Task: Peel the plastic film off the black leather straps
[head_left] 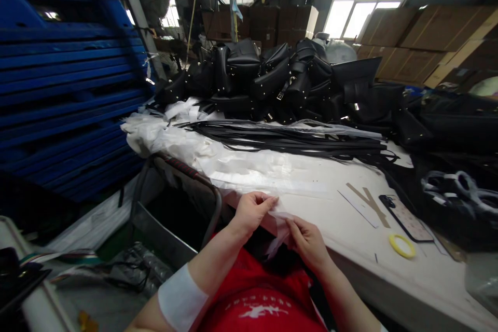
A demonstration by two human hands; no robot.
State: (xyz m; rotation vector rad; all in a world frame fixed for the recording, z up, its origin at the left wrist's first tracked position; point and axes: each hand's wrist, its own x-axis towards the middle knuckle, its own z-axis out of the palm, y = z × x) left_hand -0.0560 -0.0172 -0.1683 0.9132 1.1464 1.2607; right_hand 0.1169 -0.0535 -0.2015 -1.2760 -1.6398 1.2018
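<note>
Between my two hands, at the table's near edge, hangs a thin translucent white strip point(280, 225) that looks like plastic film or tissue. My left hand point(252, 211) pinches its upper left end between thumb and fingers. Its right side is gripped by my right hand point(307, 241), fingers curled in. The lower part of the strip droops toward my lap. Just beyond my hands, a heap of similar white strips point(249, 166) spreads over the white table point(330, 207).
Long black straps point(272, 137) lie across the table, with piled black bags point(241, 67) behind. To the right are a phone point(406, 218), brown strips point(368, 202), a yellow tape roll point(402, 246) and clear coiled tubing point(459, 192). A metal-framed chair point(175, 233) and blue pallets point(70, 93) stand left.
</note>
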